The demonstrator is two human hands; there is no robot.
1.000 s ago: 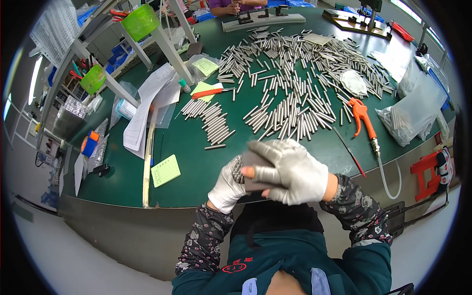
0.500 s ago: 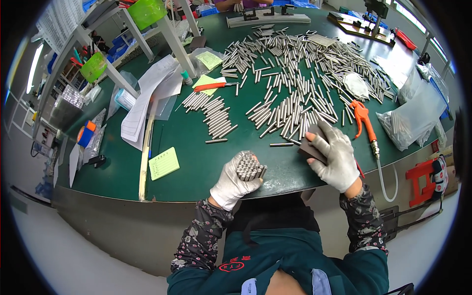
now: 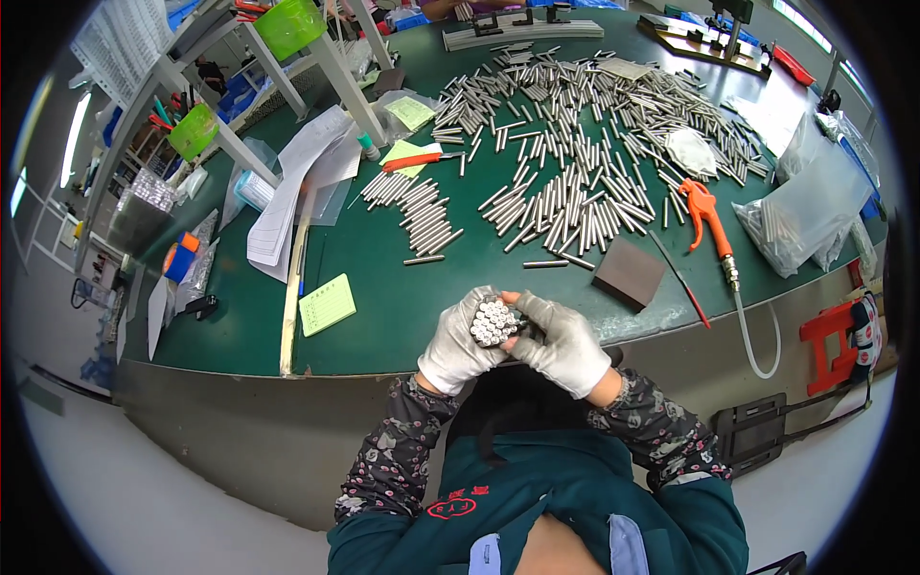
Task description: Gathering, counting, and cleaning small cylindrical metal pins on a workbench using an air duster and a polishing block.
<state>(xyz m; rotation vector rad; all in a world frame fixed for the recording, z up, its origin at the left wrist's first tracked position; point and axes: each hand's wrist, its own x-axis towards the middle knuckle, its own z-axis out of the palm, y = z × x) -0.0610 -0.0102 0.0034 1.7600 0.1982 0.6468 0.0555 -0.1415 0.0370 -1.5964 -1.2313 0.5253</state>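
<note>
Near the table's front edge, my gloved left hand [image 3: 458, 345] is wrapped round a bundle of short metal pins [image 3: 494, 323], their round ends turned up toward me. My gloved right hand [image 3: 563, 347] grips the same bundle from its right side, thumb and fingertips against the pins. A dark brown block [image 3: 629, 274] lies on the table just beyond my right hand. Beside it rests a thin file with a red handle [image 3: 682, 287]. Many loose metal pins [image 3: 575, 196] are heaped across the middle and far part of the table.
On the green table [image 3: 402, 340], an orange air blow gun [image 3: 704, 216] with a hose lies at right, next to plastic bags of pins [image 3: 800, 225]. Left are a row of pins [image 3: 426, 225], an orange-handled cutter [image 3: 412, 163], a yellow-green notepad [image 3: 328, 305], papers [image 3: 287, 206] and a shelf frame [image 3: 345, 81].
My right hand has let go of the brown block, leaving it on the table, and moved left onto the bundle. The bundle has tilted so its ends face up.
</note>
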